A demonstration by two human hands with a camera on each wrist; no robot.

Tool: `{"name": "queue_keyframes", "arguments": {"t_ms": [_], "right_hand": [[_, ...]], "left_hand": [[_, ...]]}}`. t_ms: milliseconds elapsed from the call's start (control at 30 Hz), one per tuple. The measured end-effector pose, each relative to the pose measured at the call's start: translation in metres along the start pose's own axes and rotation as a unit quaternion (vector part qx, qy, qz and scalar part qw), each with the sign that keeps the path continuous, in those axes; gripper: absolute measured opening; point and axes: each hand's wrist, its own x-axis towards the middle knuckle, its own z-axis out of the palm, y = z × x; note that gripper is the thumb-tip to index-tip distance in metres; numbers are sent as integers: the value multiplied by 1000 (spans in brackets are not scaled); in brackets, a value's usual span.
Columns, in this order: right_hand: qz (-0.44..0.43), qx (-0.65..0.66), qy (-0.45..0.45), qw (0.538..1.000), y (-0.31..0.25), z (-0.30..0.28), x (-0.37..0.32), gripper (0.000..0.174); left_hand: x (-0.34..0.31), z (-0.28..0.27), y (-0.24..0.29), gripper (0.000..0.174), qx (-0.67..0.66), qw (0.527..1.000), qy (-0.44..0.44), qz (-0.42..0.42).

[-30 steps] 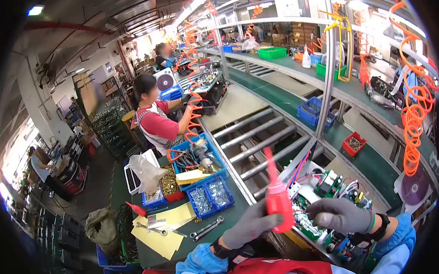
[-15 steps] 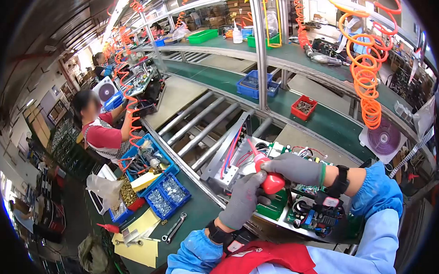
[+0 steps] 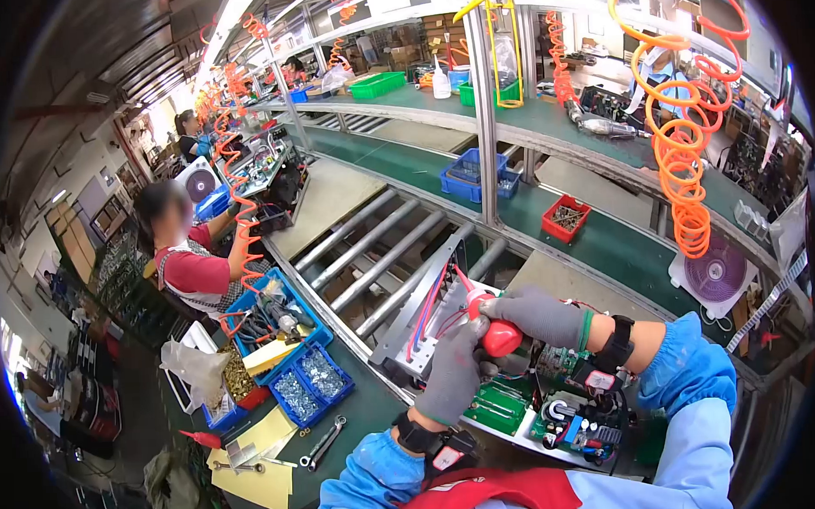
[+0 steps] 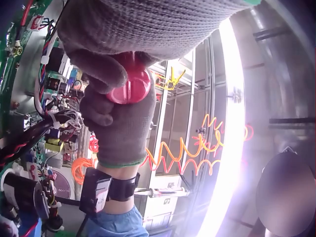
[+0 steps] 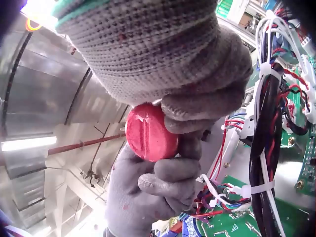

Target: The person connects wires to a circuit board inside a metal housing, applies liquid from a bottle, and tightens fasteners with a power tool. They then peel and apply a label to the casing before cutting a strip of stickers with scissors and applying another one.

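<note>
Both gloved hands hold a red squeeze bottle (image 3: pixel 500 338) with a long pointed nozzle, tilted over an open electronics chassis. My left hand (image 3: pixel 454 371) grips it from the left, near the nozzle's base. From the other side my right hand (image 3: pixel 544 317) curls its fingers round the bottle's body. The nozzle points away from me, towards red and blue wires (image 3: pixel 425 306) beside a grey metal bracket (image 3: pixel 419 290). In the right wrist view the bottle's round red base (image 5: pixel 150 132) shows between both hands' fingers. Green circuit boards (image 3: pixel 503 405) lie below the hands.
Left on the green bench are a blue bin of tools (image 3: pixel 280 322), small blue boxes of fasteners (image 3: pixel 309 379), wrenches (image 3: pixel 324 443) and yellow paper (image 3: pixel 263 475). Rollers (image 3: pixel 372 274) run beyond the chassis. Orange coiled hoses (image 3: pixel 683 173) hang at right. Another person sits at left.
The left hand first held the bottle upright with the right hand apart. The right hand then took hold too, and the bottle tilted over the chassis. The view has swung right.
</note>
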Motion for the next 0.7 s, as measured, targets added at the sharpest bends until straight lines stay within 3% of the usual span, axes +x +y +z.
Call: {"name": "queue_keyframes", "arguments": {"t_ms": [100, 333, 700], "right_hand": [[-2, -30, 7, 1000, -3, -2, 2, 50], [20, -54, -1, 998, -11, -5, 1, 44], [26, -30, 5, 999, -4, -6, 6, 43]], "left_hand": [[10, -2, -11, 36, -6, 999, 38, 22], [8, -1, -7, 35, -43, 999, 1, 10], [24, -1, -23, 36, -76, 996, 29, 44]]}}
